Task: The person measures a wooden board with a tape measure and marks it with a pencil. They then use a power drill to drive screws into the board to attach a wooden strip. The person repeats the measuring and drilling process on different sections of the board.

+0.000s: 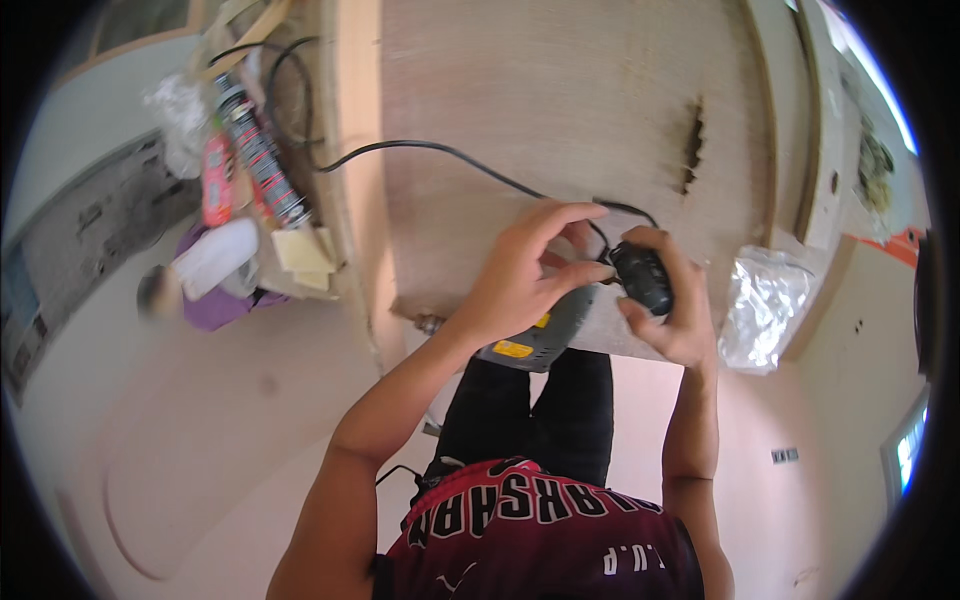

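Drill (562, 330), grey-green with yellow labels, sits at the near edge of the tabletop (560, 90), partly behind the left forearm. Its long axis runs roughly side to side, and its metal chuck (428, 323) points to the person's left. The right grip (685, 315) is closed around a rounded black piece (645, 278), thumb on one side and fingers on the other; I can't tell whether it belongs to the drill. The left grip (525, 265) has forefinger and thumb spread apart, the thumb's tip just beside that piece; whether its other fingers pinch the black cord (430, 146), I can't tell.
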Tool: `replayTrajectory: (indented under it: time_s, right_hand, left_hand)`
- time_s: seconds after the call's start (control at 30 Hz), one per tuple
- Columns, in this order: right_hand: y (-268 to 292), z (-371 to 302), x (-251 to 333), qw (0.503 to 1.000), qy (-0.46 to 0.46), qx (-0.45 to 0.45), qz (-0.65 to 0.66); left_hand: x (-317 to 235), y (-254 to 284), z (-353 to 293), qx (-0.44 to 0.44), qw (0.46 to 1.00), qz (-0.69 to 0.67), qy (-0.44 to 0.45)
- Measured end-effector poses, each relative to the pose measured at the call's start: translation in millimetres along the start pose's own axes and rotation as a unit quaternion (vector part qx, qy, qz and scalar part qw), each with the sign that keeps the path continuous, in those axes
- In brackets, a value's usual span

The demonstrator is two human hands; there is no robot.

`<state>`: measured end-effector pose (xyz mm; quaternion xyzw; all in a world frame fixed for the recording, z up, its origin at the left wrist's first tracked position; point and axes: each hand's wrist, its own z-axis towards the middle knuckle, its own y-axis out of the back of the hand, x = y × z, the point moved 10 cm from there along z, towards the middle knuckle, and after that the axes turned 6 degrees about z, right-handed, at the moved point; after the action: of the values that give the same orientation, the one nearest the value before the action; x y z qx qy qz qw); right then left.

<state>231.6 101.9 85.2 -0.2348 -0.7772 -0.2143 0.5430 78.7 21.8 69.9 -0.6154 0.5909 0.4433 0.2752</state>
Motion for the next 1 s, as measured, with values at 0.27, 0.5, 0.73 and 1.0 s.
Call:
replayTrajectory:
  time_s: [0.27,0.5,0.73,1.0]
  right_hand:
    - [50,-12,-12,0.983,-0.028,-0.069,-0.169]
    - [-19,53,-1,0.990,0.057,0.006,-0.132]
    - [-40,59,-2,0.991,0.077,0.039,-0.102]
    - [-41,46,-1,0.987,0.049,0.089,-0.125]
  left_hand:
    - [54,80,13,-0.160,0.983,0.070,0.056]
    - [31,37,40,-0.041,0.974,-0.217,-0.048]
    - [55,35,34,0.002,0.999,-0.041,-0.023]
    - [31,33,24,0.151,0.979,-0.133,-0.021]
